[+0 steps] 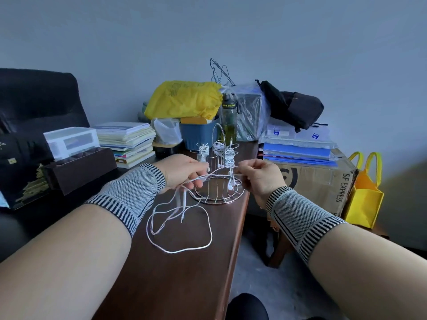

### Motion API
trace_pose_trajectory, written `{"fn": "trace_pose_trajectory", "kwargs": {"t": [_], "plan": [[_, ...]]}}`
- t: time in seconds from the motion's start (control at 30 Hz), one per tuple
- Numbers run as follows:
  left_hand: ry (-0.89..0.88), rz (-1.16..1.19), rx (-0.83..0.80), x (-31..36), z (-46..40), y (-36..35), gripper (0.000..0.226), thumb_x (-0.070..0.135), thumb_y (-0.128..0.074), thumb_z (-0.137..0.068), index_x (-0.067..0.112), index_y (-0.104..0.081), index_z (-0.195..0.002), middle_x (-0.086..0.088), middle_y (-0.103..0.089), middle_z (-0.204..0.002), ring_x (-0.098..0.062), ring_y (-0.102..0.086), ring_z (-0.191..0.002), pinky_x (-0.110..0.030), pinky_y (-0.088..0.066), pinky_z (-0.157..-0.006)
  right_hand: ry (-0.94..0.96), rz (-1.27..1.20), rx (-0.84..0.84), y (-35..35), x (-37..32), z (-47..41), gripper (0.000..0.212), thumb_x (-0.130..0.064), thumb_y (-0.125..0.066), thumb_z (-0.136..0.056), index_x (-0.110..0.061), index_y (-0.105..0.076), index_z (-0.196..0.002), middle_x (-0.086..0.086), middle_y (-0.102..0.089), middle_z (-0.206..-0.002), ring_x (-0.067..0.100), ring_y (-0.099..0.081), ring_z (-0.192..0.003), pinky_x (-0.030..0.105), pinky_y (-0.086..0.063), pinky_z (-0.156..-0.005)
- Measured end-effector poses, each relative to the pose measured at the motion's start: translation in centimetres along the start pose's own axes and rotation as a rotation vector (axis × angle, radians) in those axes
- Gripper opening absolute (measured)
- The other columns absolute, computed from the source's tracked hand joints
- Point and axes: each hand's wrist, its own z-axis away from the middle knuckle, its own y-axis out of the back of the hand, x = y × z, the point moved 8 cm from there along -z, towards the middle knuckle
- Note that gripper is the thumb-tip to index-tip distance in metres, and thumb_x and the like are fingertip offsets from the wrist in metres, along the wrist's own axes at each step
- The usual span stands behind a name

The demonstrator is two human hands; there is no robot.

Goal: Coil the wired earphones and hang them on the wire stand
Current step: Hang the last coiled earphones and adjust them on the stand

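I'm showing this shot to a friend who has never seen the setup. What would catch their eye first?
Probably the two hands, left hand and right hand, pinching a white earphone cable whose slack loops lie loose on the brown table. Just behind them stands the wire stand, with coiled earphones already hanging on it. Farther back, a yellow bag tops the clutter.

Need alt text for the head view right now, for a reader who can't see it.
Both hands, left hand and right hand, pinch a white earphone cable stretched between them; its loose loops lie on the brown table. Behind stands the wire stand, already holding coiled earphones.
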Motion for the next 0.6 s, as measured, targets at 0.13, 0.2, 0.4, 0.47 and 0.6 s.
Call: {"fn": "trace_pose_trajectory", "kwargs": {"t": [0.13, 0.2, 0.4, 0.47, 0.6], "plan": [[-0.019, -0.090, 0.009, 0.1, -0.2, 0.2, 0.021, 0.024, -0.062, -0.092, 0.013, -0.066, -0.075, 0.002, -0.056, -0.061, -0.007, -0.045, -0.049, -0.015, -0.033, -0.041, -0.031, -0.067, 0.052, 1.5, 0.2, -0.3, 0.016, 0.008, -0.064, -0.082, -0.004, -0.063, -0.071, 0.008, -0.061, -0.063, 0.013, -0.055, -0.051, 0.028, -0.050, -0.058], [-0.060, -0.268, 0.037, 0.4, -0.2, 0.8, 0.019, 0.022, -0.066, -0.090, 0.010, -0.069, -0.075, 0.001, -0.056, -0.062, -0.007, -0.046, -0.051, -0.014, -0.033, -0.040, -0.053, -0.055, 0.038, 1.8, 0.4, -0.2, 0.017, 0.008, -0.064, -0.083, -0.004, -0.062, -0.070, 0.009, -0.060, -0.062, 0.016, -0.055, -0.054, 0.030, -0.050, -0.062], [-0.115, -0.386, 0.265, 0.6, -0.5, 3.9, 0.026, 0.032, -0.066, -0.088, 0.010, -0.067, -0.074, 0.005, -0.054, -0.057, -0.009, -0.047, -0.053, -0.023, -0.039, -0.055, -0.081, 0.010, 0.015, 2.6, 0.7, -0.5, 0.016, 0.007, -0.063, -0.084, -0.001, -0.061, -0.071, 0.009, -0.057, -0.061, 0.016, -0.054, -0.054, 0.029, -0.050, -0.060], [-0.122, -0.311, 0.251, 0.3, -0.9, 4.0, 0.029, 0.031, -0.068, -0.086, 0.003, -0.070, -0.082, 0.002, -0.056, -0.061, -0.013, -0.049, -0.057, -0.024, -0.042, -0.061, -0.097, 0.162, 0.023, 2.9, 1.0, -0.6, 0.014, 0.004, -0.062, -0.085, -0.003, -0.062, -0.073, 0.007, -0.056, -0.059, 0.016, -0.052, -0.052, 0.030, -0.049, -0.059], [-0.182, -0.274, 0.170, 1.3, -0.9, 2.6, 0.027, 0.035, -0.071, -0.084, 0.008, -0.075, -0.082, 0.006, -0.056, -0.059, -0.011, -0.049, -0.059, -0.026, -0.043, -0.062, 0.055, 0.688, -0.065, 1.5, -0.5, 0.0, 0.014, -0.012, -0.060, -0.087, -0.014, -0.070, -0.096, -0.002, -0.067, -0.082, 0.007, -0.057, -0.064, 0.016, -0.044, -0.058]]}}
